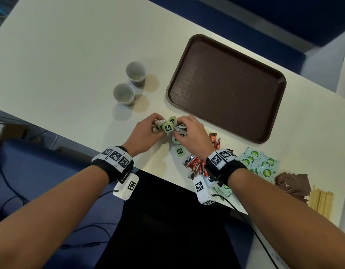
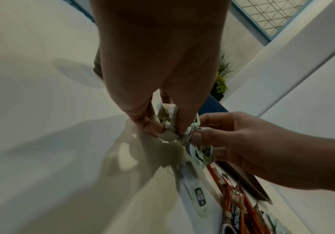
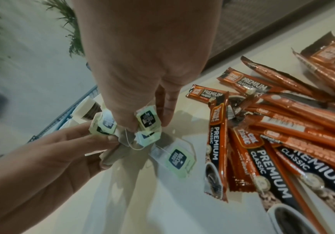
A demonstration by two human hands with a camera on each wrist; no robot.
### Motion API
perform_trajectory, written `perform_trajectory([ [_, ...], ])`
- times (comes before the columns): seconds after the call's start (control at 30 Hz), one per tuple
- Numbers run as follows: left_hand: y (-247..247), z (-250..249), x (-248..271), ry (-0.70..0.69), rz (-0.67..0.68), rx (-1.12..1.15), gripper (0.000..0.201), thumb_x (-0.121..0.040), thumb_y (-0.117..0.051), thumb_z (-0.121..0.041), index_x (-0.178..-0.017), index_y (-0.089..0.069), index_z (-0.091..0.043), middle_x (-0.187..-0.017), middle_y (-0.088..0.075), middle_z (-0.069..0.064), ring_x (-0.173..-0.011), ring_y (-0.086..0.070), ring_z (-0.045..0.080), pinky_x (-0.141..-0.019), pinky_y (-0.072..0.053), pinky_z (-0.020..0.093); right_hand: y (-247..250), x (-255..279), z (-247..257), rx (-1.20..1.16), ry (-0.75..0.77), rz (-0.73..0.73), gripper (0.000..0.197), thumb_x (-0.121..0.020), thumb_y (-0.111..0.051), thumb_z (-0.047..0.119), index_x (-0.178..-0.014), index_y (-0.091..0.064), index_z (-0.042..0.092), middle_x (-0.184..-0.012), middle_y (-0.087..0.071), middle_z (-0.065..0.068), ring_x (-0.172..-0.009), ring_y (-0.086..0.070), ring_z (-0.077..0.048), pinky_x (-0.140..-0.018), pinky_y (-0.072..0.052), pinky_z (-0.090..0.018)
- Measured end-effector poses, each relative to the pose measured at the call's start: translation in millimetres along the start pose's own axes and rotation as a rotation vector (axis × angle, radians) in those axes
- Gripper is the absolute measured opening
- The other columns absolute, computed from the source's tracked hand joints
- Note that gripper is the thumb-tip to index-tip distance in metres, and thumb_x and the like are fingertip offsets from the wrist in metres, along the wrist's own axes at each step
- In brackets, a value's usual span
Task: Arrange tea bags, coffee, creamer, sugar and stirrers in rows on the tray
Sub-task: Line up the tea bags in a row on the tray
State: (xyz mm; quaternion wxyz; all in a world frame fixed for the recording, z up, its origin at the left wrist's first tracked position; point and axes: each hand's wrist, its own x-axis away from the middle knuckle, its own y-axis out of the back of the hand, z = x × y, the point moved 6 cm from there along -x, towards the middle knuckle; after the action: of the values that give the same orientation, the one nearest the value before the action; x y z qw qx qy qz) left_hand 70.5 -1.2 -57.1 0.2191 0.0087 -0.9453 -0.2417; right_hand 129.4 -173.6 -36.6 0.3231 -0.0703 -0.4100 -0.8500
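Both my hands are bunched on the tangle of tea bags [image 1: 168, 127] at frame center: left hand [image 1: 143, 135] pinching a few bags, right hand [image 1: 193, 133] pinching tags and strings. One more tea bag [image 1: 180, 151] lies loose just below. The brown tray [image 1: 226, 88] sits upper right, two paper cups [image 1: 129, 83] to its left. Coffee sticks [image 3: 273, 142], creamer packets [image 1: 261, 164], brown sugar packets [image 1: 293, 184] and stirrers [image 1: 321, 200] are piled lower right, too overlapped to count.
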Motion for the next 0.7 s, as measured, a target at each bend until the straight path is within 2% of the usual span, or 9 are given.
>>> perform_trajectory([
  [0.1, -6.4, 0.3, 0.2, 0.111, 0.058, 0.234, 0.023, -0.102, -0.069, -0.023, -0.125, -0.065, -0.025, -0.103, -0.072, -0.005, -0.084, -0.068, 0.008, -0.078, -0.052, 0.024, 2.7, 1.6, -1.2, -0.063, -0.012, -0.043, 0.028, -0.097, -0.073, 0.028, -0.124, -0.069, 0.025, -0.118, -0.064, 0.007, -0.106, -0.061, -0.008, -0.092, -0.050, -0.025],
  [0.2, -16.9, -6.0, 1.4, 0.228, 0.072, 0.511, 0.016, -0.105, -0.051, -0.011, -0.112, -0.063, -0.019, -0.085, -0.065, -0.006, -0.063, -0.059, -0.003, -0.066, -0.044, 0.022, 4.1, 3.3, 1.5, -0.133, -0.035, -0.063, 0.027, -0.096, -0.075, 0.028, -0.122, -0.070, 0.026, -0.115, -0.065, 0.007, -0.104, -0.064, -0.008, -0.093, -0.055, -0.030],
  [0.27, -24.0, -8.6, 3.4, 0.330, 0.049, 0.665, 0.017, -0.100, -0.048, -0.008, -0.104, -0.061, -0.018, -0.075, -0.062, -0.007, -0.055, -0.055, 0.002, -0.060, -0.041, 0.026, 4.3, 3.9, 5.1, -0.166, -0.044, -0.073, 0.025, -0.095, -0.075, 0.028, -0.120, -0.070, 0.025, -0.113, -0.066, 0.007, -0.103, -0.066, -0.010, -0.092, -0.059, -0.037],
  [0.37, -31.1, -11.8, 6.4, 0.436, 0.052, 0.870, 0.027, -0.103, -0.038, -0.023, -0.104, -0.062, -0.013, -0.074, -0.060, 0.004, -0.058, -0.056, 0.014, -0.065, -0.044, 0.034, 5.1, 3.2, 10.1, -0.196, -0.061, -0.086, 0.025, -0.094, -0.077, 0.028, -0.118, -0.070, 0.024, -0.112, -0.067, 0.005, -0.099, -0.069, -0.010, -0.088, -0.063, -0.041],
  [0.43, -32.4, -20.6, 8.1, 0.453, 0.117, 0.978, 0.044, -0.107, -0.029, -0.034, -0.108, -0.066, -0.010, -0.077, -0.070, 0.004, -0.065, -0.065, 0.017, -0.070, -0.051, 0.036, 5.7, 3.3, 12.9, -0.184, -0.071, -0.092, 0.028, -0.094, -0.078, 0.029, -0.120, -0.070, 0.023, -0.113, -0.066, 0.003, -0.099, -0.068, -0.009, -0.092, -0.060, -0.036],
  [0.5, -33.7, -29.3, 6.1, 0.433, 0.211, 1.057, 0.063, -0.111, -0.026, -0.052, -0.118, -0.072, -0.010, -0.101, -0.080, 0.010, -0.089, -0.076, 0.026, -0.082, -0.061, 0.044, 6.7, 3.7, 14.9, -0.174, -0.075, -0.092, 0.031, -0.095, -0.079, 0.029, -0.123, -0.069, 0.022, -0.117, -0.062, 0.002, -0.100, -0.065, -0.006, -0.094, -0.056, -0.027],
  [0.57, -34.8, -32.3, 1.9, 0.423, 0.273, 1.051, 0.077, -0.108, -0.028, -0.071, -0.120, -0.077, -0.012, -0.117, -0.079, 0.015, -0.101, -0.077, 0.030, -0.088, -0.063, 0.049, 6.5, 4.8, 16.3, -0.152, -0.076, -0.082, 0.037, -0.095, -0.080, 0.029, -0.128, -0.068, 0.020, -0.121, -0.057, 0.003, -0.099, -0.060, -0.001, -0.091, -0.047, -0.015],
  [0.63, -35.7, -29.9, -4.3, 0.429, 0.280, 1.010, 0.071, -0.104, -0.042, -0.073, -0.116, -0.078, -0.013, -0.119, -0.078, 0.015, -0.101, -0.073, 0.032, -0.086, -0.060, 0.045, 6.7, 5.5, 17.1, -0.149, -0.074, -0.073, 0.042, -0.094, -0.081, 0.029, -0.132, -0.066, 0.019, -0.122, -0.054, 0.004, -0.093, -0.055, 0.007, -0.084, -0.041, -0.003],
  [0.7, -36.4, -25.5, -8.3, 0.446, 0.264, 0.998, 0.064, -0.101, -0.056, -0.068, -0.121, -0.074, -0.010, -0.120, -0.074, 0.018, -0.105, -0.068, 0.036, -0.086, -0.058, 0.045, 8.2, 7.6, 19.9, -0.164, -0.066, -0.076, 0.046, -0.093, -0.083, 0.032, -0.133, -0.066, 0.019, -0.122, -0.054, 0.004, -0.093, -0.055, 0.010, -0.080, -0.040, 0.002],
])
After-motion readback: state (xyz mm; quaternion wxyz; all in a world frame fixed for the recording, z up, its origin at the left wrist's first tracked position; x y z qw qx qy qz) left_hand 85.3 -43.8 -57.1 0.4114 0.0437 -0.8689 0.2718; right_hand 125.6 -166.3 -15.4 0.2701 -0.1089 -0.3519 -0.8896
